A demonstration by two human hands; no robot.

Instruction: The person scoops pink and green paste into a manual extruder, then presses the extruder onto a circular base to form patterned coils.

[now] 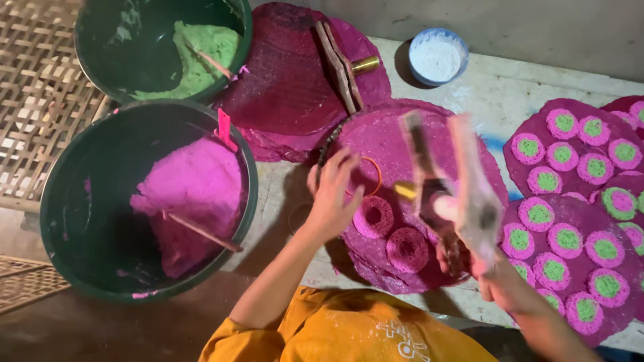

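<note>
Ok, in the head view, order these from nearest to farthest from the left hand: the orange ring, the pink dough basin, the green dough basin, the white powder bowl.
1. Orange ring: right at the left hand, at its fingertips on the purple mat.
2. Pink dough basin: to the hand's left.
3 and 4. Green dough basin, upper left, and white powder bowl, upper right: too close to call.

Two green tubs (87,221), one white bowl (437,56), two plain pink rings (373,216), two wooden presses (341,66)
</note>
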